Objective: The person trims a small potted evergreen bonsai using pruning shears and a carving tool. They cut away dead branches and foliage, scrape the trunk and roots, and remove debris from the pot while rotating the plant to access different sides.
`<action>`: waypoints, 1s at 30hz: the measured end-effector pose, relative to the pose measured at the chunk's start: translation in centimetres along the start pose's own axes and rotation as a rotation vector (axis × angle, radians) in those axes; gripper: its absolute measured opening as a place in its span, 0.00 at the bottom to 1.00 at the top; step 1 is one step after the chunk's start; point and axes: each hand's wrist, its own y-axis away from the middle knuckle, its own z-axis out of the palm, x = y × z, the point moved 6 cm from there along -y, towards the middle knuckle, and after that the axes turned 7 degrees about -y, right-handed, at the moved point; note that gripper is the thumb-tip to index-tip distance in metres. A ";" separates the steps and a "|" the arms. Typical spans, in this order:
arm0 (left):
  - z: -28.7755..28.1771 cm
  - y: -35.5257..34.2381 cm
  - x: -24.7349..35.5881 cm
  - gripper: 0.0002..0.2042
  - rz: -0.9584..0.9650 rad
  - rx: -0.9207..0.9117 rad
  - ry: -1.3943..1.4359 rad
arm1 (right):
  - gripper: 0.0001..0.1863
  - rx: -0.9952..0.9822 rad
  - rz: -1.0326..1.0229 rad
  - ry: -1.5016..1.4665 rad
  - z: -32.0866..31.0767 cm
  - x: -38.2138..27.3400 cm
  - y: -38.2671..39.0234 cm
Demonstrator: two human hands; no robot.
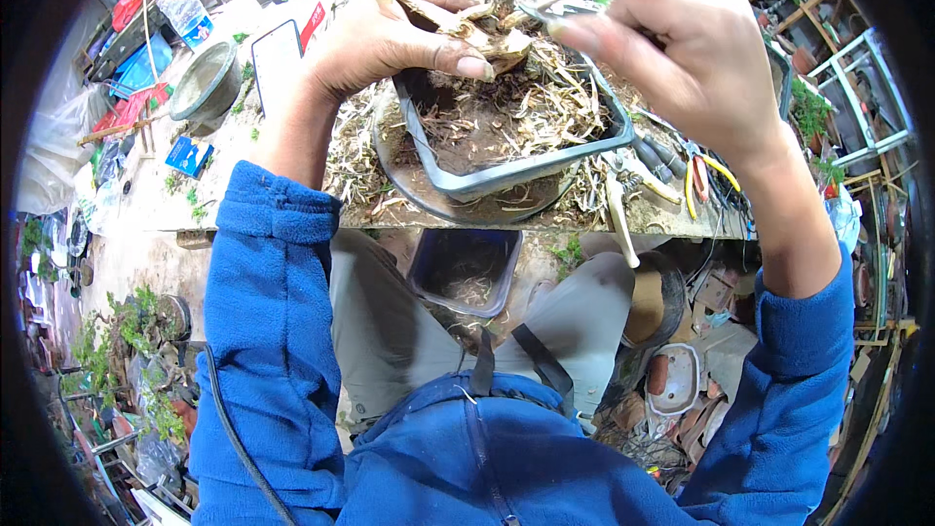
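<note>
My left hand [368, 47] is closed round a pale, stripped piece of trunk [502, 44] at the base of a small potted tree. My right hand [687, 68] is a fist, with its thumb pointing toward the wood. From this fist a thin grey metal tool [534, 12] reaches to the trunk; its handle is hidden in my fingers, so its exact kind is unclear. The tree stands in a dark rectangular plant pot [526, 172], where pale wood shavings [560, 102] cover much of the soil. Beneath the pot lies a round turntable [409, 170].
Pliers with red and yellow handles [699, 180] and a pale-handled tool [620, 214] lie right of the pot. A phone-like white screen [278, 63], a blue packet [189, 156] and a grey bowl [209, 88] are to the left. Below the bench edge sits a dark bin [466, 273].
</note>
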 end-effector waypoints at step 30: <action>-2.6 1.9 1.7 0.08 -0.078 0.169 0.047 | 0.09 -0.303 0.817 0.389 5.1 14.9 23.6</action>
